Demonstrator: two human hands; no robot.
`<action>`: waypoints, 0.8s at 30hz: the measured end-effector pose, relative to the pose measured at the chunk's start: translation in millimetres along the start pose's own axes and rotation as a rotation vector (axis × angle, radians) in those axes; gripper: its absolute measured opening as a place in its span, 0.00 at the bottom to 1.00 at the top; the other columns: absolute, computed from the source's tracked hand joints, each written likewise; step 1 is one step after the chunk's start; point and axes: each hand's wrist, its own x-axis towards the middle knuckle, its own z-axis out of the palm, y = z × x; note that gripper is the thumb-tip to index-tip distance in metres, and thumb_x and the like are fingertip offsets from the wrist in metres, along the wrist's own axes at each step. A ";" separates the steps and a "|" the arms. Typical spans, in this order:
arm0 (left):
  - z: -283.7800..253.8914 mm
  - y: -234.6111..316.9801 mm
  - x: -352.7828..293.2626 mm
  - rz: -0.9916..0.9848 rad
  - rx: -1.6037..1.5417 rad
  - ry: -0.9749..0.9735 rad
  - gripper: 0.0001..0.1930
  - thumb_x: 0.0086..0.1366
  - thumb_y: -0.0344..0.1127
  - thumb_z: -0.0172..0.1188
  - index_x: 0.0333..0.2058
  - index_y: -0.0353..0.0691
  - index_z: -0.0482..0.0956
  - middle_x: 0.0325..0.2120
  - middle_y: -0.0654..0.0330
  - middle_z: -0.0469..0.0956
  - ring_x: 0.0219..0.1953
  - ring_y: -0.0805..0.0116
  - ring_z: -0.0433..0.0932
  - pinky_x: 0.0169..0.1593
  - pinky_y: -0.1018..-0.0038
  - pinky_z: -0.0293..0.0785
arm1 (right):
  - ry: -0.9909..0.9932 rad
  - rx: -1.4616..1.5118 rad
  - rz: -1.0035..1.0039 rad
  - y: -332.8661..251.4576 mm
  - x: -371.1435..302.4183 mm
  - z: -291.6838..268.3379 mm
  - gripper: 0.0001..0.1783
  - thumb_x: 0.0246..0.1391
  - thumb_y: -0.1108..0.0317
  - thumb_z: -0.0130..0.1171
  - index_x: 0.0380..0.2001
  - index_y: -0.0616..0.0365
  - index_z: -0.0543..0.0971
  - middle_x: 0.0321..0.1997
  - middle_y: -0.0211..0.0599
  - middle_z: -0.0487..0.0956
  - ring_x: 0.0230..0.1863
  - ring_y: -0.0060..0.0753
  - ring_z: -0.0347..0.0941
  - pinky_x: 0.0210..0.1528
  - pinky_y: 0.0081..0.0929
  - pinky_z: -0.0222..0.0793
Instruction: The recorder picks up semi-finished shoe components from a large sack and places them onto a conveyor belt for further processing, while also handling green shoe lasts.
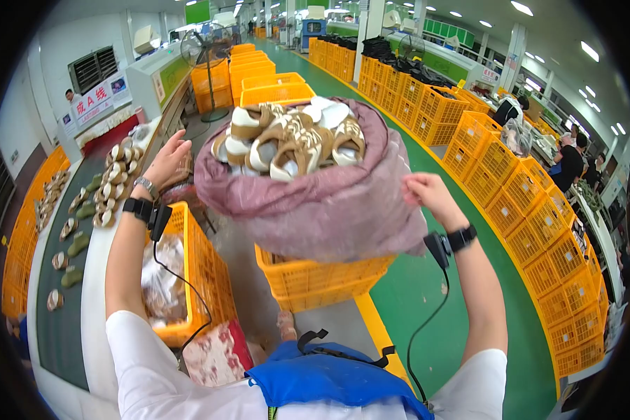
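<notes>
Purple sack [329, 220], shoes [301, 150] heaped past its rim; left hand [169, 159] spread beside it; right hand [429, 196] curled at its side, grip unclear; a lopsided tug might spill them.

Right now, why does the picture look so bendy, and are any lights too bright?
Head view: a fisheye lens bends the yellow crates and conveyor belt near the black, rounded edge; head view: a ceiling lamp glares plain white at upper right; head view: the shoes in the sack show fairly clearly.
</notes>
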 end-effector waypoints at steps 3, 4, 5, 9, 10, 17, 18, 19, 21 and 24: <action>5.4 -19.9 78.8 -0.066 0.033 0.058 0.32 0.62 0.48 0.51 0.58 0.36 0.54 0.46 0.58 0.69 0.44 0.72 0.68 0.48 0.76 0.65 | 0.081 0.227 0.001 -18.6 91.3 12.7 0.13 0.53 0.66 0.52 0.38 0.64 0.75 0.28 0.28 0.76 0.29 0.17 0.71 0.32 0.11 0.69; 5.3 -29.7 118.4 -0.055 0.038 0.016 0.32 0.62 0.48 0.51 0.58 0.35 0.54 0.46 0.57 0.69 0.45 0.71 0.68 0.49 0.76 0.64 | 0.119 0.208 -0.007 -7.3 137.5 17.7 0.12 0.53 0.67 0.52 0.36 0.63 0.76 0.27 0.27 0.75 0.27 0.16 0.70 0.29 0.11 0.66; 1.0 -41.2 154.7 -0.052 0.047 -0.029 0.32 0.62 0.48 0.51 0.58 0.34 0.54 0.47 0.56 0.69 0.46 0.70 0.68 0.49 0.76 0.64 | 0.151 0.193 -0.010 -2.0 179.3 29.9 0.11 0.52 0.67 0.51 0.34 0.63 0.76 0.26 0.26 0.74 0.25 0.15 0.68 0.26 0.12 0.64; 57.7 -51.2 233.9 -0.157 -0.388 -0.235 0.30 0.64 0.49 0.45 0.58 0.34 0.54 0.57 0.55 0.59 0.59 0.68 0.57 0.59 0.74 0.55 | 0.543 -0.372 0.180 68.2 265.9 24.2 0.20 0.46 0.57 0.55 0.30 0.68 0.75 0.24 0.34 0.72 0.24 0.26 0.67 0.25 0.24 0.63; 54.5 -89.2 247.6 -0.144 -0.367 -0.316 0.29 0.65 0.49 0.44 0.58 0.35 0.56 0.57 0.56 0.60 0.58 0.68 0.59 0.58 0.74 0.56 | 0.523 -0.368 0.178 62.0 278.7 39.9 0.20 0.46 0.57 0.55 0.30 0.68 0.75 0.24 0.34 0.72 0.24 0.26 0.67 0.25 0.24 0.63; 98.0 -105.0 266.3 -0.376 -0.380 -0.806 0.28 0.62 0.50 0.47 0.56 0.41 0.60 0.50 0.57 0.69 0.50 0.69 0.69 0.50 0.67 0.69 | 0.061 -0.314 0.425 9.6 260.2 37.5 0.23 0.41 0.48 0.62 0.25 0.60 0.76 0.19 0.28 0.70 0.16 0.20 0.60 0.16 0.21 0.54; 86.4 -123.9 267.2 -0.429 -0.436 -0.720 0.32 0.63 0.58 0.42 0.57 0.40 0.58 0.53 0.57 0.65 0.51 0.69 0.69 0.53 0.68 0.67 | 0.020 -0.322 0.368 4.2 266.1 51.9 0.20 0.43 0.50 0.62 0.26 0.59 0.77 0.20 0.27 0.71 0.16 0.18 0.61 0.16 0.20 0.54; 82.2 -136.5 266.6 -0.448 -0.436 -0.713 0.32 0.63 0.58 0.42 0.57 0.40 0.58 0.53 0.57 0.65 0.51 0.69 0.69 0.53 0.68 0.67 | -0.019 -0.328 0.329 5.0 266.6 64.0 0.18 0.44 0.53 0.62 0.27 0.58 0.77 0.20 0.27 0.71 0.16 0.17 0.61 0.16 0.18 0.55; 79.0 -154.4 270.4 -0.650 -0.569 -0.796 0.33 0.62 0.59 0.42 0.57 0.41 0.57 0.54 0.58 0.65 0.52 0.69 0.68 0.53 0.68 0.66 | 0.026 -0.105 0.326 13.4 262.7 67.5 0.15 0.46 0.56 0.60 0.28 0.58 0.77 0.22 0.27 0.73 0.18 0.16 0.63 0.16 0.15 0.56; 84.9 -144.7 262.4 -0.513 -0.597 -0.857 0.36 0.62 0.63 0.37 0.59 0.40 0.55 0.56 0.57 0.62 0.56 0.67 0.63 0.57 0.66 0.61 | 0.216 0.333 0.287 6.6 245.5 43.6 0.11 0.51 0.65 0.55 0.34 0.61 0.75 0.31 0.33 0.78 0.27 0.19 0.73 0.22 0.13 0.67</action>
